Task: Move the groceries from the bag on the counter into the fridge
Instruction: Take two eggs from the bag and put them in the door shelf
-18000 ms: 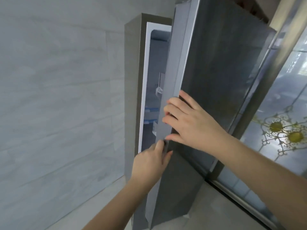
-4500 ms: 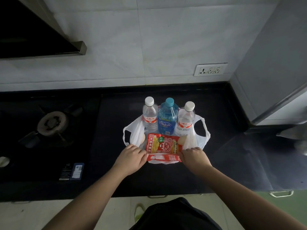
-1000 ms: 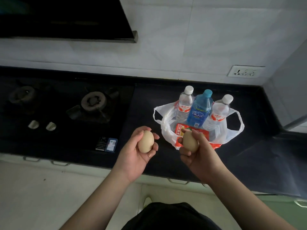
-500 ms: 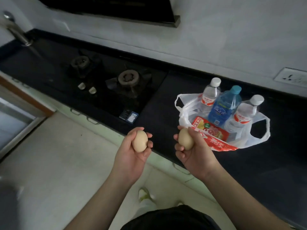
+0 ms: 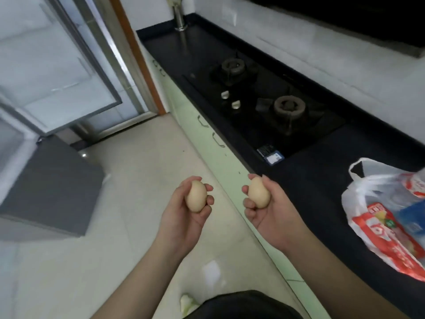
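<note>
Matt-shelled eggs point(image 5: 196, 195), crinkly plastic bag point(image 5: 368, 180), glossy black counter point(image 5: 322, 180)

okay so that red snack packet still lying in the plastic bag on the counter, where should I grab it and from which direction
Take the red snack packet by its near long edge, from the counter's front. It lies flat and tilted in the white plastic bag, its red face up and that edge clear at the open mouth. Both hands hold eggs now, so free one first.

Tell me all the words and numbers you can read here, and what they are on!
None can be read for sure.
Red and white snack packet in the white plastic bag: big white characters, too blurred to read.
Blue bottle label: too blurred.
Small blue and white sticker on the black glass stove: print too small.
The two beige eggs: no writing.
</note>
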The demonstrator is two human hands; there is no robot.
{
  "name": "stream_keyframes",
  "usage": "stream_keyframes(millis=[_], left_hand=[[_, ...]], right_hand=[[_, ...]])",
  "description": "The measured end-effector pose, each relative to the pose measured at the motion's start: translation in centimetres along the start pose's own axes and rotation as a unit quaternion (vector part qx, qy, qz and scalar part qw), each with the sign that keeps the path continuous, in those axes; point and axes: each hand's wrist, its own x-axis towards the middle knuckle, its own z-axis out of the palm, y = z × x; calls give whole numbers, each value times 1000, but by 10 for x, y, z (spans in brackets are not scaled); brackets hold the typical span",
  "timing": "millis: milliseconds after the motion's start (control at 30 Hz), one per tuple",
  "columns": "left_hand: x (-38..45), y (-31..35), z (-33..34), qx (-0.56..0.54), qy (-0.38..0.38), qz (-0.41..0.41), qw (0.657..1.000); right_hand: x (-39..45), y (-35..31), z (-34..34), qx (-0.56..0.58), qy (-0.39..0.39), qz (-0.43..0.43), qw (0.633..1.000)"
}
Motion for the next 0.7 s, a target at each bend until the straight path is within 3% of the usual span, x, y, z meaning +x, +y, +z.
stream_keyframes(millis=[433,700], left_hand=[[-52,139,-182,-120,109,113,980],[-66,191,-254,-168,164,169,957]], right_hand=[[64,168,194,-120,-99,112,982],[98,220,263,-168,-156,155,961]])
